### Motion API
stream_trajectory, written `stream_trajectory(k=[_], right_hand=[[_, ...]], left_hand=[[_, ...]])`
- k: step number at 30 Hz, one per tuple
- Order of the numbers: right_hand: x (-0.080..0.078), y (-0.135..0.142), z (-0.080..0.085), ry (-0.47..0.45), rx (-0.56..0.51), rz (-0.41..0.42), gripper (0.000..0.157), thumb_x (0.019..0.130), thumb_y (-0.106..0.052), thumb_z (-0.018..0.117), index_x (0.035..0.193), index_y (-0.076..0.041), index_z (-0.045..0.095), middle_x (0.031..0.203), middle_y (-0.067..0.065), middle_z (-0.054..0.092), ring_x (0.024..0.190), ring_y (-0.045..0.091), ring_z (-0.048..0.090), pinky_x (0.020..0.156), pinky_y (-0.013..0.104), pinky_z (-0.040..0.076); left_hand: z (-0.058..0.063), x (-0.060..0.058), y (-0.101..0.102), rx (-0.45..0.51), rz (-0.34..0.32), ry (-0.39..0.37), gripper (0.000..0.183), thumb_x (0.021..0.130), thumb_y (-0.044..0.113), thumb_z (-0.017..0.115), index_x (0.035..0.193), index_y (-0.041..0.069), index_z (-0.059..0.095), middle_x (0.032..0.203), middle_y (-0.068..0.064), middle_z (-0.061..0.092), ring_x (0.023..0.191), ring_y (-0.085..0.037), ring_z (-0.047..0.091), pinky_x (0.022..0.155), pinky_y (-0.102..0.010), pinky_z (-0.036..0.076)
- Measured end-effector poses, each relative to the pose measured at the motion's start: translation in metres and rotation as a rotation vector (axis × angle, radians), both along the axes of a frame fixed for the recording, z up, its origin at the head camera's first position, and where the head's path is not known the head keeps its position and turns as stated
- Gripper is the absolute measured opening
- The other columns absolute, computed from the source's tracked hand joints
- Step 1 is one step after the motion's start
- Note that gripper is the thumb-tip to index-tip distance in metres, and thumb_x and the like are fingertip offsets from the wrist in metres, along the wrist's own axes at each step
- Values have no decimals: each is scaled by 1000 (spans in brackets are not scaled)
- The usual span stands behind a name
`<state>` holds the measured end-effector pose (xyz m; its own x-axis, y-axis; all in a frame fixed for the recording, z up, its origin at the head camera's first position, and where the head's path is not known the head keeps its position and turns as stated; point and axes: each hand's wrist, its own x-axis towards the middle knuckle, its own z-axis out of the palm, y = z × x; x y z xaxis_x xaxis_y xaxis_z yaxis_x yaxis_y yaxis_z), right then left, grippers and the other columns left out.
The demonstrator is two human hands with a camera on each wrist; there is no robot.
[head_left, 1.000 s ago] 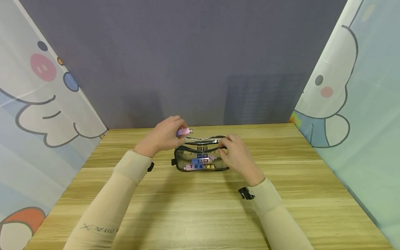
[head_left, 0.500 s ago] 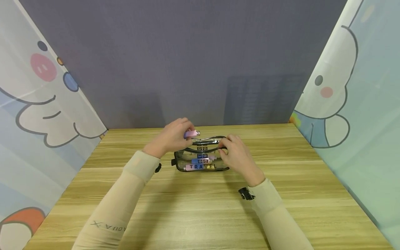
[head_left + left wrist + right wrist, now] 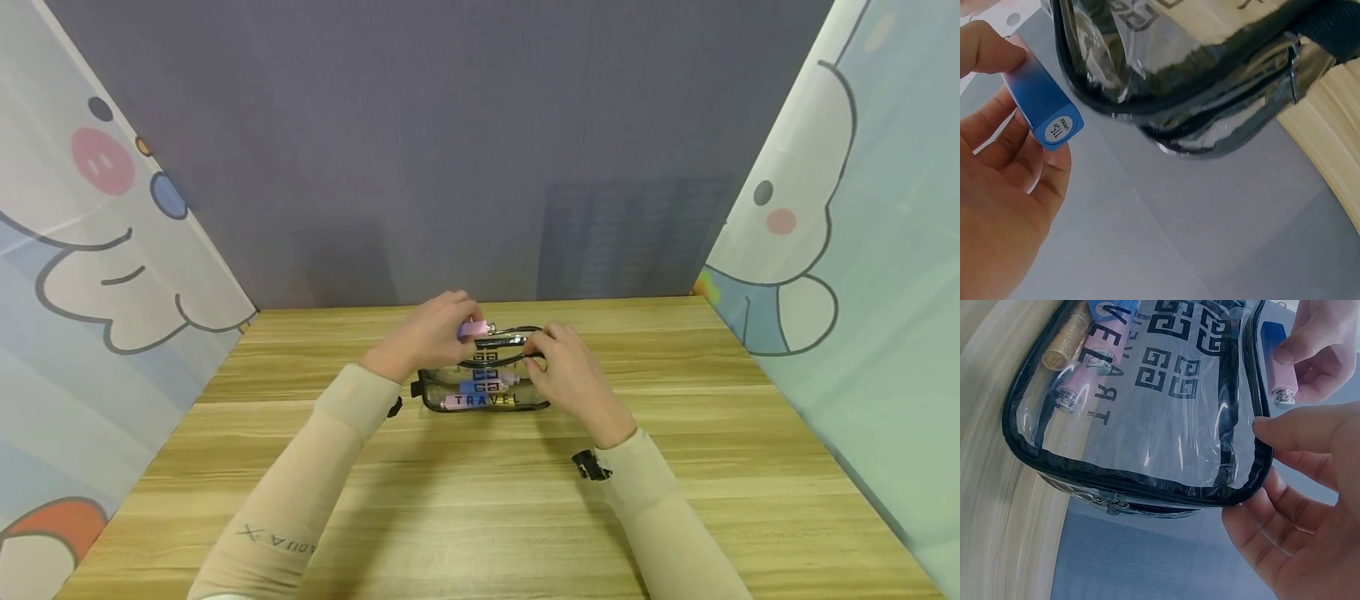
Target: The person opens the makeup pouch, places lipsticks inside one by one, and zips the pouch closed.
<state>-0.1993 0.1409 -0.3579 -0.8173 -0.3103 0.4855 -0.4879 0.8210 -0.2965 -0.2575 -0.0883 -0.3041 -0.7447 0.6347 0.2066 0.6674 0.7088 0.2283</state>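
Near the pouch, probably lipstick

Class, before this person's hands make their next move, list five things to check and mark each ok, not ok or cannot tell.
1. Pink-and-blue tube gripped: ok; the left hand pinches it.
2. Clear pouch held: ok; the right hand grips its edge.
3. Pouch mouth open: ok; front and back edges stand apart in the head view.
4. Held tube turned end-down: not ok; it lies roughly level.
5. Silver end of that tube fastened tight: cannot tell; no picture shows how firmly it sits.
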Motion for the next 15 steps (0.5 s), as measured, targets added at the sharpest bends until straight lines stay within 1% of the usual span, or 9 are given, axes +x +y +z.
stream_trajectory(k=[7, 12, 15], right_hand=[[0, 0, -1, 9, -4, 9, 7, 90, -7, 75, 96, -7, 72, 92, 4, 56, 84, 22, 49, 71, 35, 45], [1, 0, 0, 8, -5, 12, 7, 90, -7, 75, 96, -6, 72, 92, 4, 56, 84, 22, 49, 70, 35, 44], [1, 1, 0, 10, -5, 13, 7, 89, -7, 75, 96, -6, 72, 92, 4, 56, 84, 22, 49, 71, 35, 45]], left_hand=[[-4, 1, 6, -15, -6, -13, 26, 85, 11, 72, 110, 8, 68, 102, -1, 59, 89, -20, 52, 78, -34, 47], [-7, -1, 9, -21, -20, -6, 25, 85, 13, 74, 109, 9, 68, 100, -1, 59, 88, -19, 52, 75, -34, 47], [-10, -2, 10, -40, -27, 2, 25, 85, 15, 74, 108, 9, 68, 100, 0, 59, 87, -18, 52, 74, -33, 47]])
